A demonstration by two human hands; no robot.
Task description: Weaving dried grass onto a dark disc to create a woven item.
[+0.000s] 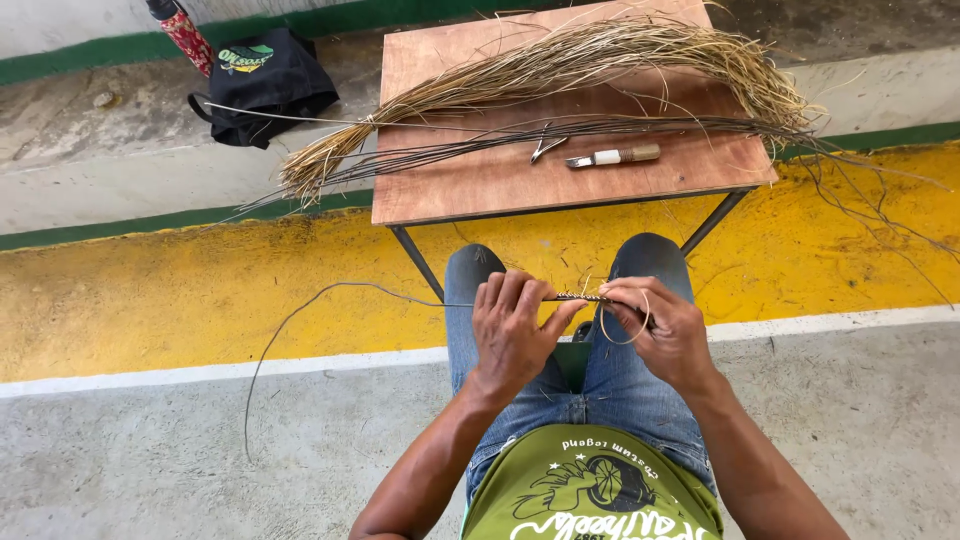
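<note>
- A green T-shirt (590,490) with a printed design fills the bottom edge, and below the hands sit knees in faded blue jeans (560,340).
- The left hand (512,325) closes its fingers around a thin, dark woven rod (575,297), thumb pressed against it from below; the rod lies level above the lap, bridging the two hands.
- The right hand (665,325) pinches the rod's other end with bent fingers, and a pale fibre loop (625,325) curls round below its fingertips.
- A long, thin dark strand (300,320) trails from the left hand's side, arcing out and down over the grey concrete floor (150,470).
- Just ahead of the knees stands a small table with a reddish-brown wooden top (480,190) on slim metal legs, standing over a rough yellow painted band (150,290).
- A thick bundle of dry, straw-coloured fibres (560,65) sweeps across the tabletop, tied near its left end and hanging off both sides.
- Dark, wiry strands (600,128) lie along the table beside it.
- A knife with a pale wrapped handle (612,157) and a small metal tool (547,146) rest near the front edge.
- A black bag (265,85) sits on the ground at the far left, well apart from the hands.
</note>
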